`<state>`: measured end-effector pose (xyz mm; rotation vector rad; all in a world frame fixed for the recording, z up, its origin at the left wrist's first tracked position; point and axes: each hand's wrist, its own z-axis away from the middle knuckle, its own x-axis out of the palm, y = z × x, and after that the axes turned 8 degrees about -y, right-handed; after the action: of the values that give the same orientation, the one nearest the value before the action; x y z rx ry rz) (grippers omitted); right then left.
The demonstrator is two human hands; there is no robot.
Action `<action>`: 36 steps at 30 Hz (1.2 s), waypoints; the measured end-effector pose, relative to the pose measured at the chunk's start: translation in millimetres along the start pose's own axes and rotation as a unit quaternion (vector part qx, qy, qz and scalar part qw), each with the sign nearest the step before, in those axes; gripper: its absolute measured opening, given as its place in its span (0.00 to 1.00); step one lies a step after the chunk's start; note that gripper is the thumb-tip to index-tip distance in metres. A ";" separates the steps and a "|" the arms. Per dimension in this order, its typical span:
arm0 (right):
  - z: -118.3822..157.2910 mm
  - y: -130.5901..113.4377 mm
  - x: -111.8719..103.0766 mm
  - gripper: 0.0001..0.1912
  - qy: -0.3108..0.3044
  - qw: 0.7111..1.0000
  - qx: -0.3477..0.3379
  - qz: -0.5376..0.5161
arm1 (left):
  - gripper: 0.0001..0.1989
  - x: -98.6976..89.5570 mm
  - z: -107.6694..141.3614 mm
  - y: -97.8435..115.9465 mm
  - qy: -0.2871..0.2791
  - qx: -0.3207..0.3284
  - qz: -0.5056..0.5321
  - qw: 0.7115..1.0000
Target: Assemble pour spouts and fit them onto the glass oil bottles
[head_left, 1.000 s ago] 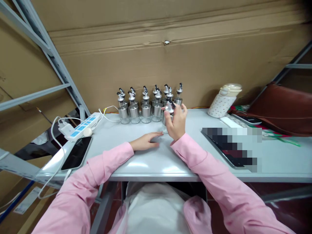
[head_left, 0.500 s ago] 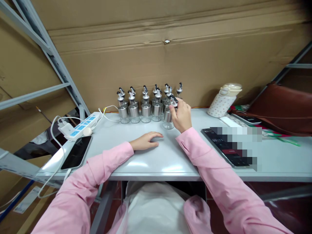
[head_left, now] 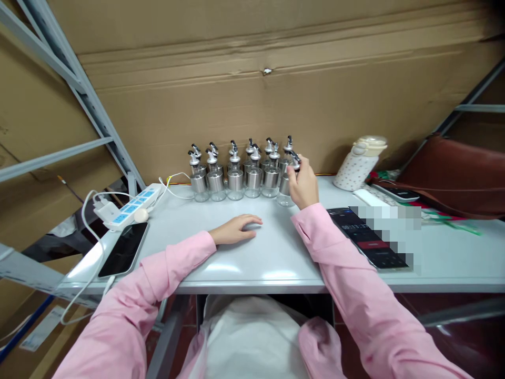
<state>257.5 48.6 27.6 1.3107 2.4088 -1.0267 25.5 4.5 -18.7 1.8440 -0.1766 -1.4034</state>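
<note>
My right hand (head_left: 305,182) grips an oil bottle (head_left: 284,192) by its upper part, at the right end of the front row. This bottle has clear glass, a steel sleeve and a pourer spout with a black flip cap. Several matching oil bottles (head_left: 235,181) stand upright in two rows to its left and behind it. Fingers and palm hide part of the gripped bottle's neck. My left hand (head_left: 236,229) rests on the table (head_left: 252,263) in front of the rows, fingers stretched out, holding nothing.
A power strip (head_left: 134,206) with white cables and a dark phone (head_left: 124,250) lie at left. Right of my right arm are a phone showing a timer (head_left: 366,239), a dotted flask (head_left: 359,164) and a brown bag (head_left: 453,176). Cardboard (head_left: 205,100) stands behind the bottles.
My right hand has moved a little to the right with the oil bottle, leaving it at the end of the front row. My left hand has stayed in place.
</note>
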 end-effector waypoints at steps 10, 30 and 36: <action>3.3 -4.4 -4.9 0.19 0.061 0.998 0.003 0.026 | 0.17 0.4 0.0 1.5 -0.002 -0.002 -0.004 1.000; -2.7 23.8 9.9 0.20 -0.031 0.999 -0.020 -0.034 | 0.17 0.2 0.0 0.2 -0.002 0.001 -0.008 1.000; -3.8 33.6 13.6 0.21 -0.057 0.997 -0.016 -0.051 | 0.16 0.2 0.1 0.1 -0.001 0.004 0.000 1.000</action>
<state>277.1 72.2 7.9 1.0967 2.4174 -1.0552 25.5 4.2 -18.8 1.8499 -0.1826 -1.4061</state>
